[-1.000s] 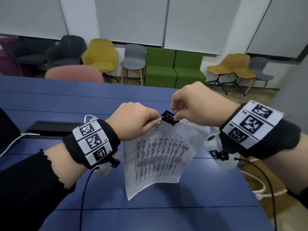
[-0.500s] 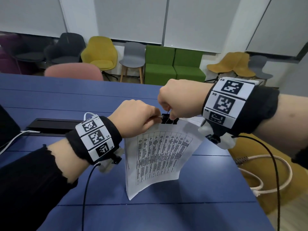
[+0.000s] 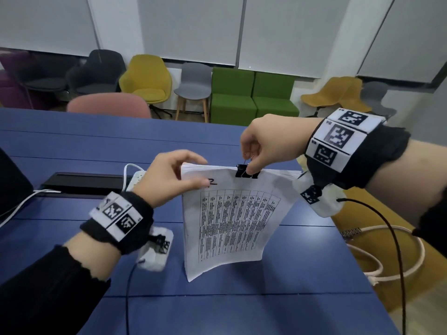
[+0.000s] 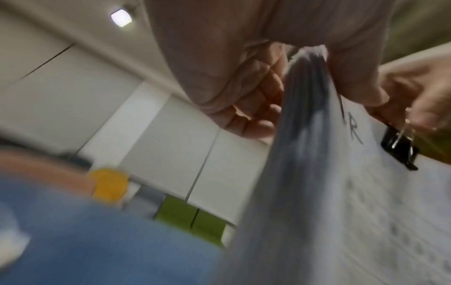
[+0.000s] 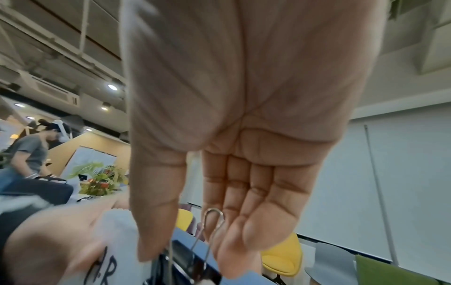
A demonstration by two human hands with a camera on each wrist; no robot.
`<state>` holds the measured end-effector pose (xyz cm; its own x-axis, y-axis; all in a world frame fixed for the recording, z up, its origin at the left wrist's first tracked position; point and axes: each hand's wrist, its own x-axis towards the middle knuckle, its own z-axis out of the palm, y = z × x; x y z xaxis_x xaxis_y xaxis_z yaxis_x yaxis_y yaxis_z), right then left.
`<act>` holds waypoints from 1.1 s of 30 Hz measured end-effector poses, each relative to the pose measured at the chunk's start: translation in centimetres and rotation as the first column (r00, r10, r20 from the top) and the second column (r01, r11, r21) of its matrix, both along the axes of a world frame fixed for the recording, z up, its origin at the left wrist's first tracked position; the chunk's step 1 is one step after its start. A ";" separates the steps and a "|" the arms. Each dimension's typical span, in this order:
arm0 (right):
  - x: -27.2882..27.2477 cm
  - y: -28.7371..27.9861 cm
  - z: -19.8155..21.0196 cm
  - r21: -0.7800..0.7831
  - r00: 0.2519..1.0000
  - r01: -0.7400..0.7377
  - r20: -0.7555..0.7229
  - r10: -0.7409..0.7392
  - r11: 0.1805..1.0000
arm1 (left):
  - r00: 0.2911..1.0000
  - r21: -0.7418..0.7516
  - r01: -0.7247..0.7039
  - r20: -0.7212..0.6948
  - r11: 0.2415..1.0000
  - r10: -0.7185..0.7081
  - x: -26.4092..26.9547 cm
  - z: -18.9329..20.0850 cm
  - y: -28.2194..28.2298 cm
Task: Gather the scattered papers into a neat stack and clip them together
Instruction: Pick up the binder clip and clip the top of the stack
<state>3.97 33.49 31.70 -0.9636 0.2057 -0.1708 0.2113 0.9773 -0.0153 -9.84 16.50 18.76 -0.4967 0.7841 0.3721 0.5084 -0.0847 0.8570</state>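
A stack of printed papers (image 3: 232, 221) stands upright, its lower edge on the blue table (image 3: 302, 262). My left hand (image 3: 202, 172) pinches the top left corner between thumb and fingers. A black binder clip (image 3: 247, 174) sits on the top edge near the middle, one wire handle (image 3: 249, 157) standing up. My right hand (image 3: 250, 158) grips the clip from above, thumb on its near side. The left wrist view, blurred, shows the paper stack (image 4: 317, 173) edge-on with the clip (image 4: 400, 148). The right wrist view has the wire handle (image 5: 212, 221) between thumb and fingers.
A black cable box (image 3: 79, 182) and a white power strip (image 3: 136, 176) lie behind my left hand. A dark object (image 3: 12, 187) stands at the far left. A yellow bag (image 3: 387, 250) with rope handles sits off the table's right edge. Chairs line the far wall.
My left hand has slid left from the clip to the stack's top left corner. My right hand has risen above the clip, and one wire handle now stands up.
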 end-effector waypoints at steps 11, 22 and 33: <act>1.3 1.2 -0.5 -0.236 0.980 0.037 -0.183 -0.082 0.971 | 0.863 -0.065 -0.036 0.501 0.997 0.064 2.4 -7.1 1.4; 2.3 1.9 -3.3 -0.345 0.961 0.048 -0.239 -0.137 0.938 | 0.868 -0.044 -0.015 0.495 0.999 0.035 2.6 -7.2 1.1; 1.9 1.2 -5.8 -0.108 0.995 0.097 0.006 -0.097 0.989 | 0.872 -0.038 -0.006 0.488 0.999 0.024 2.8 -7.1 1.1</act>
